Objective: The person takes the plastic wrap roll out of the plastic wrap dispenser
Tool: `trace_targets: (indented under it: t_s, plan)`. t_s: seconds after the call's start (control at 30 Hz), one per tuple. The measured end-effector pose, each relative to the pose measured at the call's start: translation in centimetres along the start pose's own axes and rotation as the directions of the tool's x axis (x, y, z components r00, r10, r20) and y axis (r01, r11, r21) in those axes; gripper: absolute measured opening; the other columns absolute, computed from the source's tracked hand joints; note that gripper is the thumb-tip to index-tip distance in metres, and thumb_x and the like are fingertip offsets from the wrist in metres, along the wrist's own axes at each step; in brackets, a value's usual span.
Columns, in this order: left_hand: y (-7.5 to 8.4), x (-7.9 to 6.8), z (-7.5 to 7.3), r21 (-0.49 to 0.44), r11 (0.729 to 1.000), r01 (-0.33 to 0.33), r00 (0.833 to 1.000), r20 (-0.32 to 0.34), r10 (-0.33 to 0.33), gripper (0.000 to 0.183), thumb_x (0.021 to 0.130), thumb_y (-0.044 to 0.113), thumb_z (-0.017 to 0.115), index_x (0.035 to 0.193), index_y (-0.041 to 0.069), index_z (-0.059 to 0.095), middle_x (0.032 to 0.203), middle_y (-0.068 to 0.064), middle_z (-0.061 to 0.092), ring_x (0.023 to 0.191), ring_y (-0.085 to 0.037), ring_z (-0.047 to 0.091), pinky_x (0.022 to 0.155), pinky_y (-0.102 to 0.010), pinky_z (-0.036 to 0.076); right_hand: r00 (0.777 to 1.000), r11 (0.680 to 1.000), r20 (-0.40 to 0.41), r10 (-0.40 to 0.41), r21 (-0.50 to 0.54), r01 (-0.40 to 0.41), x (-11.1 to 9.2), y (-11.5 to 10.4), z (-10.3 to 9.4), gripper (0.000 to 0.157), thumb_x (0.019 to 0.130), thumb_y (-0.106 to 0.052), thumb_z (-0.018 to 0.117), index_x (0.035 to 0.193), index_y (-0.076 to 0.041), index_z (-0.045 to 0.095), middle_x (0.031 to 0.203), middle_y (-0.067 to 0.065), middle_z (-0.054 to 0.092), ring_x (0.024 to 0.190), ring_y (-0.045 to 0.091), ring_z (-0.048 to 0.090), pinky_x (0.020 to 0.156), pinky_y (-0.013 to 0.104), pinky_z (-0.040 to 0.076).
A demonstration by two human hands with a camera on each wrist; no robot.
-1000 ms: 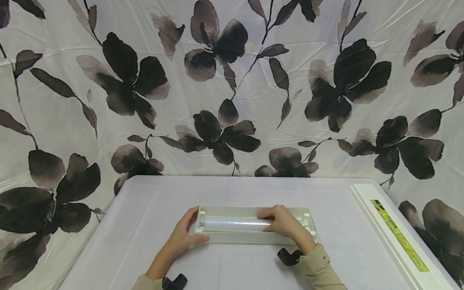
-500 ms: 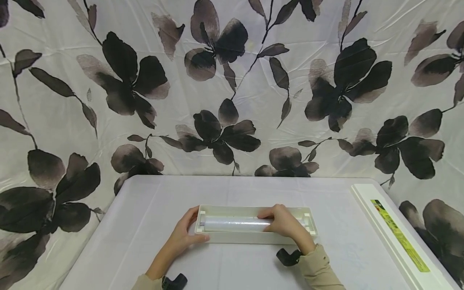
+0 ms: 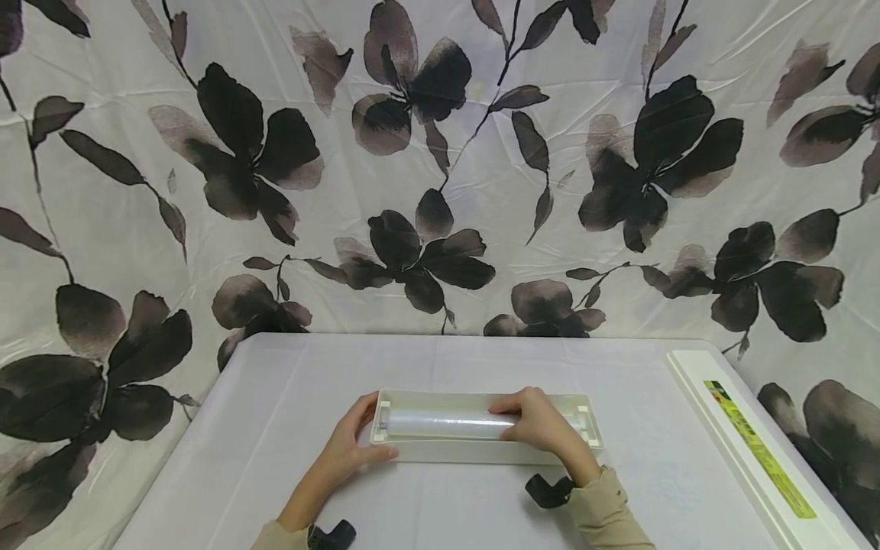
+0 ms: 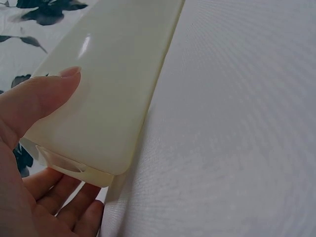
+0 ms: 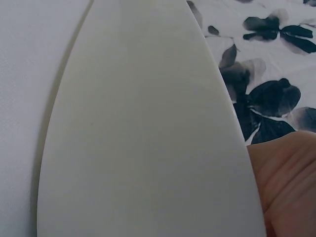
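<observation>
A long off-white plastic box (image 3: 474, 452) without a cover sits on the table in the head view, its open side up. Inside lies a shiny roll of clear film (image 3: 440, 424), which looks like cling film. My left hand (image 3: 349, 443) holds the box's left end, thumb on the front wall (image 4: 98, 108) and fingers round the end. Over the right half, my right hand (image 3: 539, 420) reaches into the box and grips the roll between thumb and fingers. In the right wrist view the box wall (image 5: 148, 123) hides the fingers; only part of the hand (image 5: 289, 182) shows.
A long white cover-like piece (image 3: 715, 428) with a yellow label (image 3: 759, 451) lies along the table's right edge. Behind the white table (image 3: 440, 363) hangs a floral cloth (image 3: 440, 168). Black wrist-camera mounts (image 3: 550, 490) sit near both sleeves.
</observation>
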State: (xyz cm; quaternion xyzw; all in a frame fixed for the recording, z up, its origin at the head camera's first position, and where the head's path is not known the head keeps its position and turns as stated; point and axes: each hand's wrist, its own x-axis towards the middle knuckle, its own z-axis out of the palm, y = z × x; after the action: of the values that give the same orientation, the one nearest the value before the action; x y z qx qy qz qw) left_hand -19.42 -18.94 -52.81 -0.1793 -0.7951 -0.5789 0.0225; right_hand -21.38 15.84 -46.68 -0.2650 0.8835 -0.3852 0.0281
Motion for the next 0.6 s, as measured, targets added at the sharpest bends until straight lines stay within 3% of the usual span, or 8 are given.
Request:
trace_targets:
  t_s: [0.6]
  plan:
    - [0.08,0.07,0.02,0.004,1.0,0.019,1.0,-0.004,-0.019,0.087,0.069,0.017,0.089,0.144,0.01,0.046,0.142,-0.009,0.053,0.134,-0.028,0.046,0.111,-0.024,0.028,0.999,0.999,-0.013,0.043,-0.012,-0.043,-0.01,-0.97,-0.45,0.042,0.062,0.007,0.087,0.102,0.0,0.077,0.1,0.011,0.075,0.098,0.025,0.069,0.082,0.035,0.057]
